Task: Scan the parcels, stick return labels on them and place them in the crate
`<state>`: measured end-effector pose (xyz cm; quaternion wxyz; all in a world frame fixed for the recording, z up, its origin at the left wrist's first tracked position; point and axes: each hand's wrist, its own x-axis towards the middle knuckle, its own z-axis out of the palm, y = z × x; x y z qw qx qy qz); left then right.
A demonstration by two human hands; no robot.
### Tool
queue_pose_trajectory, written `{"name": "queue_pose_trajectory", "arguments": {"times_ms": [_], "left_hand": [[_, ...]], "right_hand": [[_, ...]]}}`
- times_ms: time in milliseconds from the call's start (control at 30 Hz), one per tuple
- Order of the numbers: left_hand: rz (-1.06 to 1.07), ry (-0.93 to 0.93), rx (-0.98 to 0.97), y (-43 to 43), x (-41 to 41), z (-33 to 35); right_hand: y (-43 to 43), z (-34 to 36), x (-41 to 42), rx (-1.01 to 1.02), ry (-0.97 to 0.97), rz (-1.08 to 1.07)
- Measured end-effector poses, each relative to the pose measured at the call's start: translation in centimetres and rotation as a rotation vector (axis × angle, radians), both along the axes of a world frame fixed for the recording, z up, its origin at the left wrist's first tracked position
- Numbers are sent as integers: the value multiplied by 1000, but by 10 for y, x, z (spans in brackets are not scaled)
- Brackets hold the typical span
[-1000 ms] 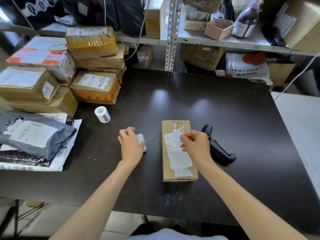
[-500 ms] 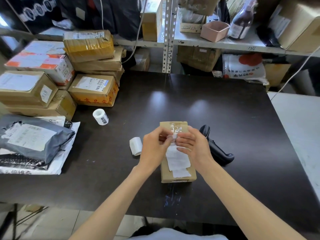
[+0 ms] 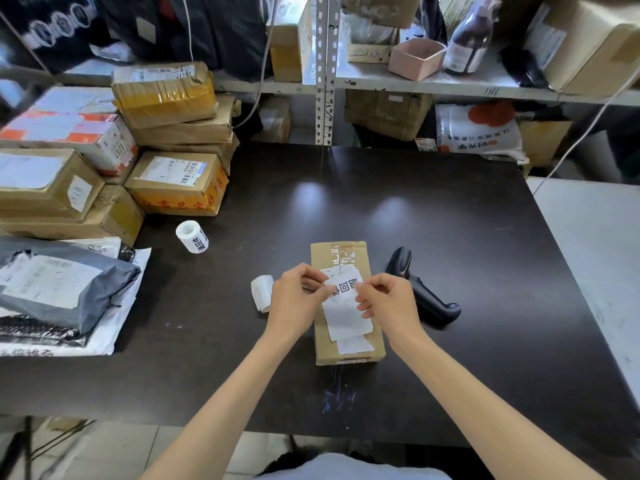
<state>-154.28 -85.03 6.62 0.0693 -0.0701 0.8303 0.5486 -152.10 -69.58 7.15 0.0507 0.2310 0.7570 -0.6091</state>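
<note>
My left grip (image 3: pixel 294 303) and right grip (image 3: pixel 388 303) both pinch the return label (image 3: pixel 341 288) by its edges — directly over the parcel (image 3: pixel 323 348) lying on the desk (image 3: pixel 450 237) beneath them; the scanner (image 3: pixel 424 297) rests just beside my right grip.

Far centre: bare table (image 3: pixel 415 220) top is seen from the parcel (image 3: pixel 323 344) back to the shelf post (image 3: pixel 323 71); open passage.
Left side: blocked by stacked cardboard boxes (image 3: pixel 173 181); nearer, a grey mailer bag (image 3: pixel 69 289) is laid over the edge.
Left-centre: a label roll (image 3: pixel 192 236) is stood just off the boxes; a curled paper strip (image 3: pixel 262 292) is laid beside the left hand (image 3: pixel 298 303); a bare lane is left between.
Centre: occupied by the parcel, with both hands over it.
Right of parcel: scanner (image 3: pixel 420 292) is laid just beside it, near the right hand (image 3: pixel 388 303); narrow gap only.
Far right: bare top out to the edge.
</note>
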Motion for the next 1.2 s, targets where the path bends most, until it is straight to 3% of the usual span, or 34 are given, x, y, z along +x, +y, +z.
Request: {"name": "queue_pose_trajectory", "arguments": {"times_ms": [100, 200, 267, 367, 533, 633, 733, 867, 1000, 1133, 1200], "left_hand": [[-104, -75, -9, 2, 2, -1], [-219, 41, -275, 5, 4, 2], [-314, 158, -240, 7, 0, 9], [-491, 112, -129, 12, -5, 18], [-215, 76, 49, 12, -3, 11], [-28, -87, 259, 11, 4, 5], [19, -171, 202, 10, 12, -1], [-11, -116, -123, 8, 22, -12], [-58, -76, -359, 11, 29, -23], [-41, -69, -365, 12, 26, -32], [-16, -160, -333, 10, 20, -34]], "right_hand": [[6, 2, 3, 127, 41, 47], [14, 8, 3, 97, 83, 151], [17, 12, 3, 154, 117, 257], [20, 15, 4, 238, 137, 396], [21, 15, 6, 88, 28, 275], [22, 13, 6, -69, -52, 216], [22, 9, 9, -110, -92, 119], [18, -2, 9, 65, -146, 133], [11, -14, 8, 376, -134, 232], [12, -20, 8, 775, -45, 298], [18, -24, 6, 768, -91, 297]]}}
